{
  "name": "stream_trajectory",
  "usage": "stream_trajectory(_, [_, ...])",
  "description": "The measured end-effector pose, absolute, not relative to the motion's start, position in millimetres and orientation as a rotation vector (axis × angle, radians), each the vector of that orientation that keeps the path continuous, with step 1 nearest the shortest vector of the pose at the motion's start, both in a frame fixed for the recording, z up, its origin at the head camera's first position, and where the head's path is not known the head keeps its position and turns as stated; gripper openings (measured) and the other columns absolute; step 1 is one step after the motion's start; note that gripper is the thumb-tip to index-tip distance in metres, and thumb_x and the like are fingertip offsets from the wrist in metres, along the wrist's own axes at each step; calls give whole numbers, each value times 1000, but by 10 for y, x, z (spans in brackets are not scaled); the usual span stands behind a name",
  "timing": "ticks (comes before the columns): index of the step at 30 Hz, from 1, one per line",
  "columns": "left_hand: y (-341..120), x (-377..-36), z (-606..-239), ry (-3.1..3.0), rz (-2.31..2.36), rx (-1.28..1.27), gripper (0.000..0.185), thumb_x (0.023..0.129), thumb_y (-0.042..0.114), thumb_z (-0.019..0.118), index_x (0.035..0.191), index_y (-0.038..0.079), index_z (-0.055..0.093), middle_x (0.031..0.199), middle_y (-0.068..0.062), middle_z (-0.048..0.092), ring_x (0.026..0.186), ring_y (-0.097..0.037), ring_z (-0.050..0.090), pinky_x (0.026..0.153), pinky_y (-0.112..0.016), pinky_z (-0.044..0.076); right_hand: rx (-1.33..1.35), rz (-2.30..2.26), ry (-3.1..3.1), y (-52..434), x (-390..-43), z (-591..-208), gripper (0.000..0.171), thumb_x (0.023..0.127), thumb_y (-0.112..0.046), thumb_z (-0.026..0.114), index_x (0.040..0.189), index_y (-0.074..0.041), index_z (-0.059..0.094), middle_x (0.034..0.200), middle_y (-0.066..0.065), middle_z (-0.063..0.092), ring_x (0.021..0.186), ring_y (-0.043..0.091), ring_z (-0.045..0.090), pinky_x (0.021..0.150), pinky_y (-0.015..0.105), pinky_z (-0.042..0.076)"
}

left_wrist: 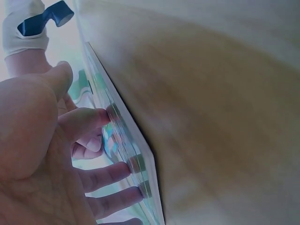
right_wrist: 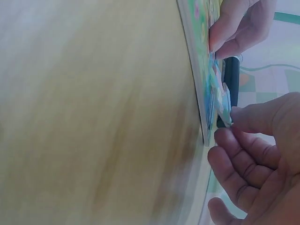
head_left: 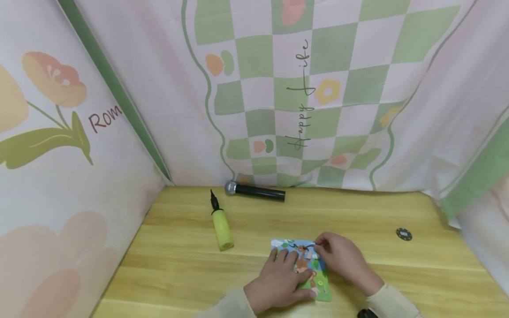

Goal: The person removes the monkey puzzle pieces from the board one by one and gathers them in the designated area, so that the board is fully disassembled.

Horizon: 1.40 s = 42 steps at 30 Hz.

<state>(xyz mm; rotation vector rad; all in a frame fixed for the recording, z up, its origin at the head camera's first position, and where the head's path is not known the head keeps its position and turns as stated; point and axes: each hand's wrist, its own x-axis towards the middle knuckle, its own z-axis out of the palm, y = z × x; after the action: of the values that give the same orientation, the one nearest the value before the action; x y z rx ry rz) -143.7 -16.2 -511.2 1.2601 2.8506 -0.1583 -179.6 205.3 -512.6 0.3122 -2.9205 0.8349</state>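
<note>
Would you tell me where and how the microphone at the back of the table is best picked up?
The microphone is probably best gripped round the middle of its black handle, from above and the near side. It lies on its side, the curtain close behind, and the long, straight handle offers more to hold than the rounded silver head.

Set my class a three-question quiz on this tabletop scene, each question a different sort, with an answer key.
1. Multiple choice: in the head view, which thing lies to the right of the picture board?
a) the microphone
b) the pump
c) the dark round chip

2. True or false: the fingertips of the person's left grip rest on the picture board.

3. Short answer: what do the thumb and finger of the right grip pinch?

Key: 1. c. 2. True. 3. A thin printed piece, tilted up from the board.
</note>
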Motion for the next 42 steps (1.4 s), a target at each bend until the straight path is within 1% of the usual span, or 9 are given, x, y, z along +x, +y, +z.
stream_trajectory(6, [-151, -1447, -5096, 2854, -171, 1300, 66, 95, 77, 21, 149, 50, 46, 147, -7, 45, 132, -31, 42, 106, -60, 37, 280, 1095, -2871, 2054, -1803, -5100, 6, 91, -14, 76, 95, -16, 72, 88, -7, 69, 83, 12, 65, 78, 39, 57])
stream_trajectory(10, [-159, -1450, -5094, 2834, -172, 1302, 66, 95, 77, 20, 150, 49, 44, 146, -7, 45, 132, -31, 41, 107, -59, 37, 192, 1373, -2855, 2174, -1813, -5061, 12, 94, -19, 75, 102, -10, 72, 93, -3, 70, 85, 14, 66, 78, 34, 56])
stream_trajectory(16, [-178, -1441, -5116, 2823, -157, 1302, 65, 96, 77, 20, 151, 49, 42, 146, -6, 44, 132, -30, 41, 108, -59, 36, 67, 1433, -2945, 2862, -1838, -5017, 36, 96, -34, 72, 115, -3, 71, 104, 7, 73, 95, 22, 67, 83, 40, 54])
stream_trajectory(19, [-180, -1436, -5130, 2830, -166, 1305, 65, 96, 77, 21, 151, 50, 42, 145, -6, 44, 131, -29, 41, 108, -58, 36, -9, 1363, -3008, 3262, -1803, -5004, 41, 97, -36, 71, 117, 0, 70, 107, 10, 73, 98, 24, 67, 82, 36, 53])
stream_trajectory(23, [-182, -1434, -5144, 2831, -167, 1308, 65, 95, 77, 22, 151, 49, 43, 145, -6, 44, 131, -30, 41, 109, -59, 35, -79, 1279, -3066, 3651, -1739, -5018, 43, 98, -35, 70, 118, 4, 69, 106, 12, 73, 94, 21, 68, 73, 27, 52])
stream_trajectory(25, [-182, -1436, -5150, 2839, -168, 1314, 65, 95, 77, 23, 150, 49, 44, 145, -6, 44, 131, -30, 41, 109, -59, 35, -85, 1234, -3089, 3767, -1723, -5023, 45, 98, -36, 69, 118, 5, 69, 105, 12, 73, 91, 20, 68, 71, 27, 51])
stream_trajectory(33, [-172, -1438, -5130, 2842, -138, 1311, 65, 96, 77, 24, 150, 48, 45, 146, -6, 43, 133, -31, 40, 110, -59, 34, -68, 1073, -3119, 3877, -1692, -4980, 42, 98, -36, 68, 114, 3, 71, 98, 9, 74, 87, 20, 67, 78, 40, 50])
stream_trajectory(38, [-169, -1441, -5137, 2830, -137, 1303, 66, 96, 76, 20, 151, 48, 43, 148, -7, 43, 135, -32, 39, 110, -60, 33, 0, 962, -3083, 3881, -1696, -5000, 34, 97, -32, 70, 107, 0, 74, 97, 8, 73, 87, 21, 64, 73, 38, 49])
stream_trajectory(42, [-171, -1425, -5181, 2805, -99, 1259, 68, 96, 77, 15, 153, 49, 37, 154, -8, 38, 140, -33, 34, 113, -60, 29, 4, 968, -3045, 3809, -1682, -5009, 33, 100, -31, 67, 108, 1, 73, 98, 10, 73, 88, 25, 66, 72, 39, 51])
